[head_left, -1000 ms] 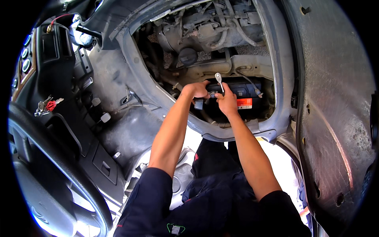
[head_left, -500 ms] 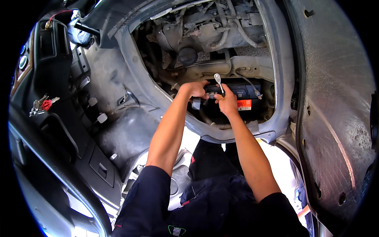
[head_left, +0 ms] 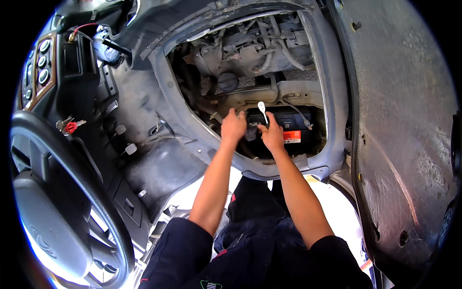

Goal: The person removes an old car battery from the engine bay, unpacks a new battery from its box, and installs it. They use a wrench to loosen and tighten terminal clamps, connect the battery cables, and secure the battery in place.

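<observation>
change since earlier frame: both hands remain at the same spot on the battery; the view has tilted, so the steering wheel now fills more of the lower left.
left hand: left hand rests on the near left corner of the battery, fingers curled together over a dark fitting there; what they clamp is hidden under the hand.
right hand: right hand is closed around the handle of a small metal wrench, whose round head stands up above the knuckles.
battery location: black box with a red-orange label, seated low in the open engine bay, under a pale crossmember and beside grey cables.
surroundings: keys with a red tag hang at the dash; pedals sit at the left of the floor; a rough panel lines the right.
risk, short circuit: the metal wrench could bridge a terminal and nearby bare metal, since clearance looks tight.
risk, slip: the wrench head could jump off the fastener if it is poorly seated, driving knuckles into the crossmember.
risk, dropped part: a loosened nut or the wrench could fall into the bay below the battery.
</observation>
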A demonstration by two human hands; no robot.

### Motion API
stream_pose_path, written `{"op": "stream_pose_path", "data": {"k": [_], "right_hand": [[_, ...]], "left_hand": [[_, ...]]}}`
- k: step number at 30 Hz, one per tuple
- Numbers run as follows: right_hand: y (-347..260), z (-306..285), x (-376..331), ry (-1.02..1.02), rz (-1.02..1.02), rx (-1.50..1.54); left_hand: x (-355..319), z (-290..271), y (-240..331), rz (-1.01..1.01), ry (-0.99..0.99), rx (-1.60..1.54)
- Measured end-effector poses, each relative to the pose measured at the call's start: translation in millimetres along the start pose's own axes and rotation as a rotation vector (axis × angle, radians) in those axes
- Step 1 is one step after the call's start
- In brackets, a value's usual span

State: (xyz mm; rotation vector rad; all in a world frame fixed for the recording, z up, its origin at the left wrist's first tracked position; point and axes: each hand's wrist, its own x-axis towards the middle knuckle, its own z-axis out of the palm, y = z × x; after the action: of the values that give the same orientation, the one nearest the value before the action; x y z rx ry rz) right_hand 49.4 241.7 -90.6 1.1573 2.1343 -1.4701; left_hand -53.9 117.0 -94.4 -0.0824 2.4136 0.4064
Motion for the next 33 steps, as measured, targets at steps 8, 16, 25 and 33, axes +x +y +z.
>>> {"op": "stream_pose_path", "data": {"k": [8, 16, 25, 33], "right_hand": [[12, 6, 1, -0.103, 0.135, -0.193], [-11, 3, -3, -0.131, 0.226, -0.240], [-25, 6, -5, -0.125, 0.221, -0.293], [-7, 2, 2, -0.163, 0.185, -0.237]], "left_hand": [[-42, -31, 48, 0.125, -0.230, 0.361], [-6, -35, 67, 0.023, -0.455, 0.484], [39, 4, 16, 0.320, -0.725, 0.495], [30, 0, 17, 0.288, -0.716, 0.339]]}}
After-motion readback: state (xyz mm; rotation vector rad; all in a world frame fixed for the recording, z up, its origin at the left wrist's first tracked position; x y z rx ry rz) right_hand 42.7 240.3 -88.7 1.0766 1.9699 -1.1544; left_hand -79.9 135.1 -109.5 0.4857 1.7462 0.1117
